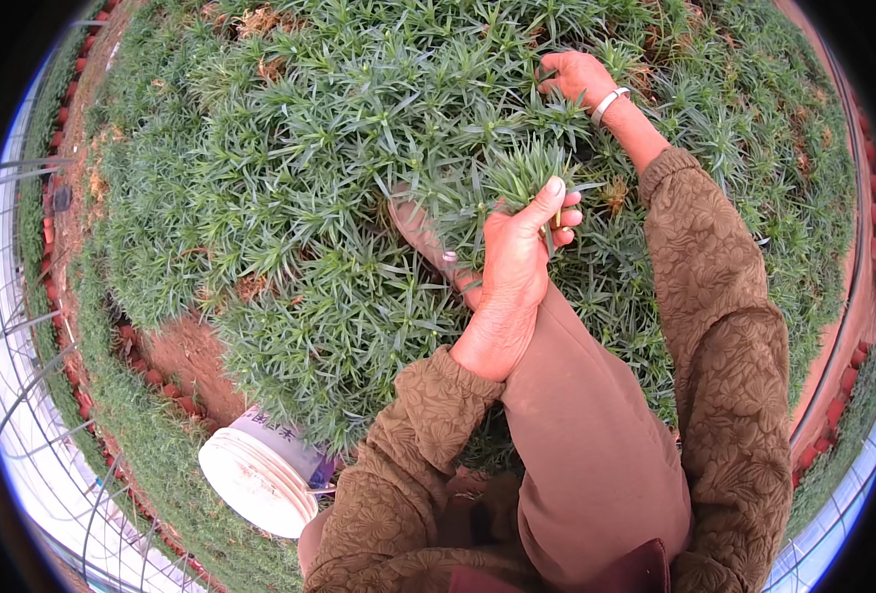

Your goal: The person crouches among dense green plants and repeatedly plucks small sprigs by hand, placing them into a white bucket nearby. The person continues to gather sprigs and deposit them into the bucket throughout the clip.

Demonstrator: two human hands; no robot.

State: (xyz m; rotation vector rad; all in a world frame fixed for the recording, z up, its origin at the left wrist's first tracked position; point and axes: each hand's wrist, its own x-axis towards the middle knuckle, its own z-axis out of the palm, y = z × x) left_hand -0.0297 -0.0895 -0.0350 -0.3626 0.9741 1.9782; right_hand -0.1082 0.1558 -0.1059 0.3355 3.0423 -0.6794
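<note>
My left hand (523,244) is closed around a bunch of green leafy cuttings (528,174), its thumb lying across the stems and the leaf tips pointing up and away from me. Farther off to the right, my right hand (575,76) reaches down into the narrow-leaved green plants (378,96). Its fingers are bent at a shoot, partly hidden by leaves, so whether they grip it cannot be told. A pale band circles the right wrist. My shoe (423,230) stands among the plants, just left of the left hand.
A white plastic bucket (260,474) with writing on its side lies tilted at the lower left. Bare reddish soil (193,363) shows behind it. Rows of red blocks or pots (842,404) line the paths at both sides. Dry brown plant tufts (260,21) stand among the green ones.
</note>
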